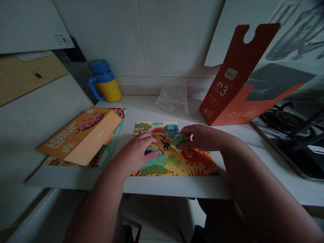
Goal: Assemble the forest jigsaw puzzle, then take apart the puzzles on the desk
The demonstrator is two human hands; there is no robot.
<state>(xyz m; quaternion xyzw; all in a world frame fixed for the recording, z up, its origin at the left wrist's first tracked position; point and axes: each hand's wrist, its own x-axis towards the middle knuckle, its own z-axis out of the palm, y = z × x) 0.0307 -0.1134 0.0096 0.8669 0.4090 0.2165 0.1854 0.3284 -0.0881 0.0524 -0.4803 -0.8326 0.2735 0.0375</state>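
In the head view, our right hand [204, 136] pinches a green puzzle piece [179, 141] between thumb and fingers, just above the animal puzzle [196, 168] on the white counter [162, 185]. Those fingers cover part of the piece; we can't tell if it is single or stacked. Our left hand [135, 152], loosely open, thumb apart, hides the puzzle's left side; whatever is beneath its palm we can't make out. The stove [280, 148] is cut off at right.

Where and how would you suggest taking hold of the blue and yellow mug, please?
Probably by its blue handle, coming from the front left: the mug stands upright, and the handle loops outward on that side.
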